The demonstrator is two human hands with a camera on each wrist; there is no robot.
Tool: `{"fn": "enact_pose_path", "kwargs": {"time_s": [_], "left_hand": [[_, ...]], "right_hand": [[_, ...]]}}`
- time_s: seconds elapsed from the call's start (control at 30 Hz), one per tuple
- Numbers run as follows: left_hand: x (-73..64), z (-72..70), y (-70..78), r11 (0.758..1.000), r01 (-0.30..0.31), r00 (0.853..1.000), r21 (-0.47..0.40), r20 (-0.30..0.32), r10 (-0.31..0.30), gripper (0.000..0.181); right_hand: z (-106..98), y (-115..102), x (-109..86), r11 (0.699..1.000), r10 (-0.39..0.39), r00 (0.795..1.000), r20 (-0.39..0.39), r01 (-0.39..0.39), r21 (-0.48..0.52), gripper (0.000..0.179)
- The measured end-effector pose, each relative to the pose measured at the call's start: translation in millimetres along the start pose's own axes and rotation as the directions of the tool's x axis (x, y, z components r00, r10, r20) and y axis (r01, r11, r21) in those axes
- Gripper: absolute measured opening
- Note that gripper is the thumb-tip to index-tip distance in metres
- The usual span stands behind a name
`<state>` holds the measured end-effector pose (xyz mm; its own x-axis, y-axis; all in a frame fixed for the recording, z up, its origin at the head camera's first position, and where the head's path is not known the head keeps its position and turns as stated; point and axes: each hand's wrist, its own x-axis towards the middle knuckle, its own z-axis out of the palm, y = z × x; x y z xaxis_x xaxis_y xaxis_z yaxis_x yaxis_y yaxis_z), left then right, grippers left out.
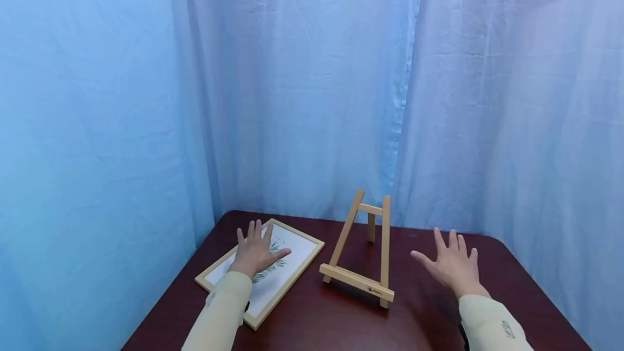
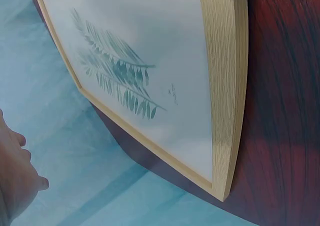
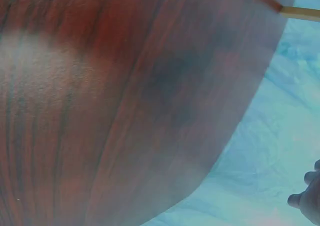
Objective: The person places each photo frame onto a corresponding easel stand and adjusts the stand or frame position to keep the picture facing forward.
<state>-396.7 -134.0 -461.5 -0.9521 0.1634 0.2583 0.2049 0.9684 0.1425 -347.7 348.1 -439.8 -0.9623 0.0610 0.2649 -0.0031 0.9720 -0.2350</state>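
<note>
A picture frame (image 1: 290,285) with a pale wooden border and a green leaf print lies flat on the left of the table. Above it, with fingers spread, hovers my left hand (image 1: 255,253); it holds nothing. The same picture frame (image 2: 222,81) fills much of the left wrist view, apart from the hand (image 2: 17,171) at the edge. Right of the picture stands a small wooden easel (image 1: 358,279), its ledge bare. My right hand (image 1: 453,267) is held over the table to the easel's right, fingers spread, holding nothing. The right wrist view catches only part of that hand (image 3: 310,196).
The dark red-brown wooden table (image 1: 361,329) has rounded far corners. Light blue curtains (image 1: 302,96) hang behind it and along both sides, close to its edges. One wooden tip of the easel (image 3: 300,13) shows in the right wrist view.
</note>
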Motion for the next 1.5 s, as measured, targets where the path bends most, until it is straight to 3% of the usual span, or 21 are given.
{"fn": "enact_pose_path", "kwargs": {"time_s": [0.33, 0.8, 1.1, 1.5], "left_hand": [[-1.3, -14.3, -4.1, 0.998, -0.012, 0.999, -0.056, -0.033, 0.010, 0.098], [8.7, -26.5, -12.0, 0.999, 0.030, 1.000, -0.031, -0.010, -0.030, 0.102], [6.9, -38.3, -17.4, 0.999, 0.021, 1.000, -0.044, -0.015, -0.022, 0.100], [8.0, -50.6, -25.8, 0.999, 0.023, 1.000, -0.023, -0.021, -0.023, 0.100]], "right_hand": [[-18.7, -17.7, 8.1, 1.000, -0.016, 1.000, -0.025, 0.016, 0.025, 0.112], [-42.4, -46.6, 22.6, 0.998, -0.051, 0.996, -0.066, 0.053, 0.020, 0.111], [-59.9, -74.4, 28.7, 0.997, -0.071, 0.996, -0.061, 0.073, 0.039, 0.106], [-68.5, -99.2, 33.2, 0.993, -0.100, 0.993, -0.061, 0.104, 0.050, 0.100]]}}
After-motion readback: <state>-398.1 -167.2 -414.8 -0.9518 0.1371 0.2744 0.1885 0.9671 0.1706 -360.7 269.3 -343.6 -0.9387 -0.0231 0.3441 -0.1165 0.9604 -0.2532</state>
